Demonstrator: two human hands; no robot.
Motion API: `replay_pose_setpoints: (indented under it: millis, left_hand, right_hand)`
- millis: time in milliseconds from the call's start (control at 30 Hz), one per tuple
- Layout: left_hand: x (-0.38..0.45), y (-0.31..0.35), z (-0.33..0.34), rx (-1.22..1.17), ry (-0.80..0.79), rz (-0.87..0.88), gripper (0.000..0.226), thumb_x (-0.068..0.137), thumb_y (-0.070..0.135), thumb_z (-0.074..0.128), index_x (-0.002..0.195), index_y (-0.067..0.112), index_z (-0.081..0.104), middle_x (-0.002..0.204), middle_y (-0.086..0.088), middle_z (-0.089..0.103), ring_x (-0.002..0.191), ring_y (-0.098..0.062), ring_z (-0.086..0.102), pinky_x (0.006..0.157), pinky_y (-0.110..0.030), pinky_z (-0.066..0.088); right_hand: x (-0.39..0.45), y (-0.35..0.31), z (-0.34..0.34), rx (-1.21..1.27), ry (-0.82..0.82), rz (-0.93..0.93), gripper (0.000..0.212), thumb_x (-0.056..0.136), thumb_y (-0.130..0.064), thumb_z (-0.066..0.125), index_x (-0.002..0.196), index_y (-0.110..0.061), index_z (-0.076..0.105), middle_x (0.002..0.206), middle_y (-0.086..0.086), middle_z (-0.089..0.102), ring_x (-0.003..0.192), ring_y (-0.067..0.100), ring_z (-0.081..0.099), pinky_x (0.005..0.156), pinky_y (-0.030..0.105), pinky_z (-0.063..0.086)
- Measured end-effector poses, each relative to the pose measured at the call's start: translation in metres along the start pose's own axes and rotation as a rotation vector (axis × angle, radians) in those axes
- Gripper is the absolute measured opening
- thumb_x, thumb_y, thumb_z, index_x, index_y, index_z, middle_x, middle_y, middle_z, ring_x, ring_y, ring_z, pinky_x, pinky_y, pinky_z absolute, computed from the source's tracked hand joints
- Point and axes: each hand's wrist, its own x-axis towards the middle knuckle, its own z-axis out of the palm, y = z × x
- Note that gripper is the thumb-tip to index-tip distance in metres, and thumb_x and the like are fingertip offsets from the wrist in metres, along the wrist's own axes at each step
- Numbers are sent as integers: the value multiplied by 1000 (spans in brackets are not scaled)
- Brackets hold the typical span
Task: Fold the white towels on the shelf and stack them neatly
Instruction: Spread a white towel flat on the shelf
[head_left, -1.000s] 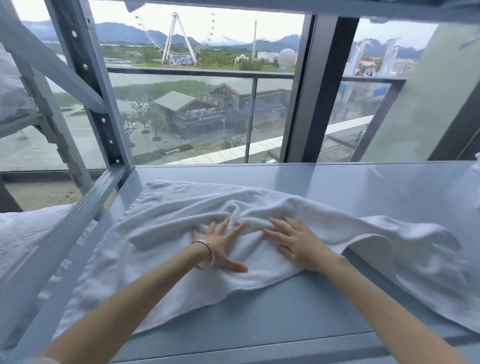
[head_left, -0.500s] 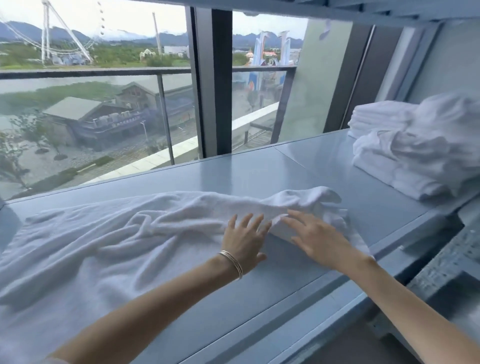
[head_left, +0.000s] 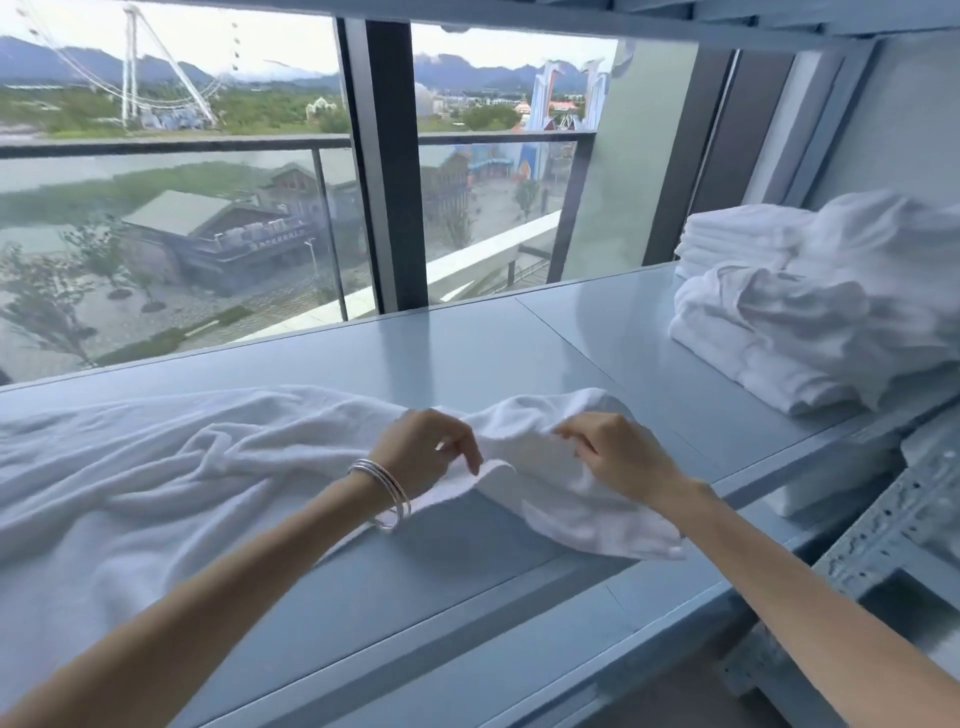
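On the grey-blue shelf (head_left: 467, 358), a rumpled white towel (head_left: 156, 467) lies spread from the left edge toward the centre. Left hand (head_left: 423, 449), with bangles (head_left: 387, 491) at the wrist, curls its fingers and pinches the towel's right end. Right hand (head_left: 610, 449) grips the same end just beside it, fingers curled into the cloth, which is raised slightly off the surface. At the right of the shelf, well apart, sits a stack of folded towels (head_left: 737, 239) with a loose towel (head_left: 831, 306) heaped in front.
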Motion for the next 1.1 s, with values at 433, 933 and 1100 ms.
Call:
replay_pose_setpoints:
  millis: [433,933,1100]
  left_hand:
    - [15,43,84,572,-280,28,53,68,37,77,119,32,61,129,4,57,122,-17,50,99,-33,36]
    - [66,61,81,9,-252,-235,33,81,38,57,105,16,61,109,-4,66,101,-25,60,88,-33,46]
    - [91,85,97,-347,-186,-294,10,83,34,59,89,28,53,117,-7,65,105,-19,59,95,-33,43]
  right_hand:
    - [69,28,0,-440,-367,-520,39,90,-26,52,128,-36,50,123,0,57,102,28,60,77,34,46]
    - [173,64,-32,-563,-284,-445,27,91,-1,38,111,-11,52,101,14,38,87,32,56,67,33,38]
    - [238,104,-45,-407,67,-118,37,92,6,35,126,-1,46,134,23,32,104,42,57,80,47,47]
